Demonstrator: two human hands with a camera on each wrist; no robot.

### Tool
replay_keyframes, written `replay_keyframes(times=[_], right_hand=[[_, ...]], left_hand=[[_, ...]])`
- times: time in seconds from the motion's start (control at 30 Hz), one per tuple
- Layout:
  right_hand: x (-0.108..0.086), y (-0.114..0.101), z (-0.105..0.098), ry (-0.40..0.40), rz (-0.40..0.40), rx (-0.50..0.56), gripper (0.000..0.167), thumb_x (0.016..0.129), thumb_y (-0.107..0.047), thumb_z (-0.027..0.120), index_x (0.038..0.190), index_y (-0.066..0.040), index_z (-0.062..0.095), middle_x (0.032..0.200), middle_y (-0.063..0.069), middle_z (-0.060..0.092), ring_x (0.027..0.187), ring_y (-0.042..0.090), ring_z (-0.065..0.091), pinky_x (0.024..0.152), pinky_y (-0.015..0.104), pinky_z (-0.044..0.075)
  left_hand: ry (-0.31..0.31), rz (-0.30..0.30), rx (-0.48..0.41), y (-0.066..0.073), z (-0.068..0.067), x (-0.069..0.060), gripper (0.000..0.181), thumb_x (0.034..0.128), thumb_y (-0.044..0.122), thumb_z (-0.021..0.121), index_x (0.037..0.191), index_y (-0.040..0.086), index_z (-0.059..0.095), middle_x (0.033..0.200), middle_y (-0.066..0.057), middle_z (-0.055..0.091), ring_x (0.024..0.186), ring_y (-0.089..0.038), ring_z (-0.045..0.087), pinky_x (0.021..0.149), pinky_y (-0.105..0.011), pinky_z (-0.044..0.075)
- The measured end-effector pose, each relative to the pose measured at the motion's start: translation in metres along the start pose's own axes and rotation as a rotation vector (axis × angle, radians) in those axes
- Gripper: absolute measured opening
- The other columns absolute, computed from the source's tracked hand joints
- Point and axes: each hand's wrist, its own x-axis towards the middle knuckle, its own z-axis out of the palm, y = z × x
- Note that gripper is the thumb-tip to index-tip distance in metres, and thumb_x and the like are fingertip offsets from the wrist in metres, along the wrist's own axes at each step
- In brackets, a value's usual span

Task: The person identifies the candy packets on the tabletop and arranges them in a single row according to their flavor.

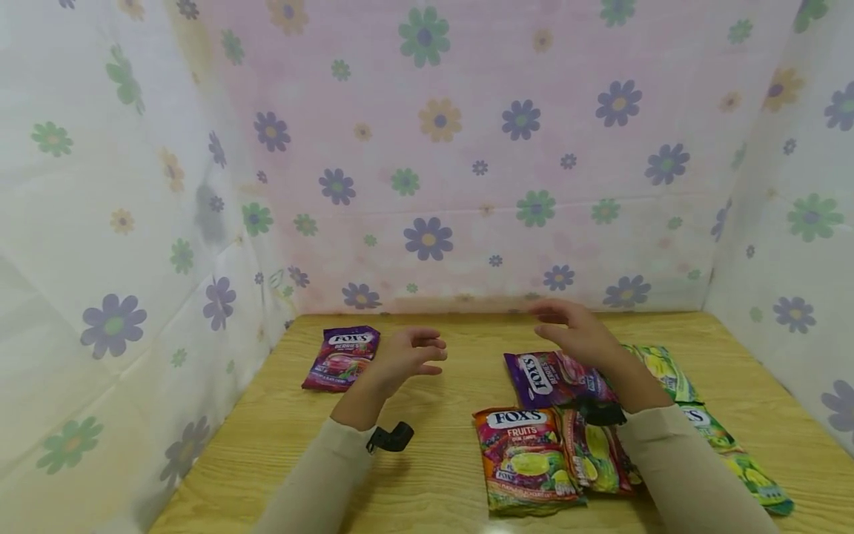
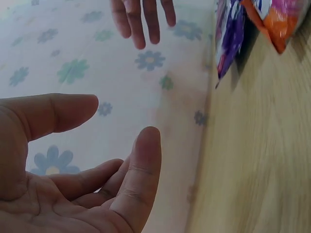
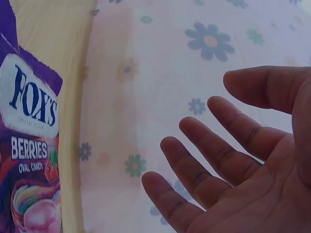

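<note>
My left hand (image 1: 403, 361) hovers above the table with loosely bent fingers, holding nothing, just right of a purple berries candy bag (image 1: 342, 359). In the left wrist view its thumb and fingers are apart. My right hand (image 1: 579, 334) is raised over the right side, its fingers spread and relaxed with nothing in them, as the right wrist view also shows. Below it lies another purple berries candy bag (image 1: 534, 380), turned sideways, its right part hidden by the forearm. In front are an orange-and-red fruits candy bag (image 1: 527, 463) and a dark red candy bag (image 1: 596, 454) partly under the sleeve.
To the right of my right forearm lie green-and-yellow candy bags (image 1: 660, 367), partly covered by the arm. The wooden table (image 1: 427, 475) meets a flowered cloth (image 1: 467, 222) at the back, with cloth walls on both sides. A black wrist device (image 1: 392, 437) sits below the left hand.
</note>
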Motion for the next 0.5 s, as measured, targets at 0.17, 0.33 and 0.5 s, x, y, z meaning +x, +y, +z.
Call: replay_keyframes(times=[0.17,0.33,0.5], right_hand=[[-0.006,0.002,-0.008,-0.002,0.035,-0.031,0.034,0.107,-0.018,0.058,0.140,-0.009,0.060,0.143,0.018,0.060,0.139,0.045,0.049,0.109,0.067,0.043],[-0.009,0.005,-0.012,-0.014,0.072,-0.067,0.037,0.107,-0.022,0.057,0.141,-0.007,0.058,0.143,0.020,0.059,0.138,0.045,0.050,0.107,0.065,0.047],[-0.011,0.010,-0.012,-0.022,0.089,-0.080,0.037,0.107,-0.025,0.058,0.140,-0.007,0.059,0.143,0.020,0.059,0.137,0.046,0.051,0.105,0.063,0.049]], left_hand=[[-0.049,0.006,-0.079,-0.002,0.019,0.004,0.048,0.1032,0.009,0.061,0.147,-0.004,0.047,0.139,-0.027,0.054,0.125,-0.039,0.061,0.096,-0.043,0.060],[-0.084,-0.015,-0.176,-0.006,0.043,0.009,0.049,0.1024,0.010,0.063,0.147,-0.004,0.047,0.140,-0.027,0.053,0.132,-0.046,0.055,0.097,-0.043,0.059],[-0.107,-0.030,-0.216,-0.007,0.069,0.011,0.049,0.1019,0.009,0.064,0.146,-0.004,0.048,0.137,-0.024,0.056,0.131,-0.046,0.056,0.096,-0.043,0.060]])
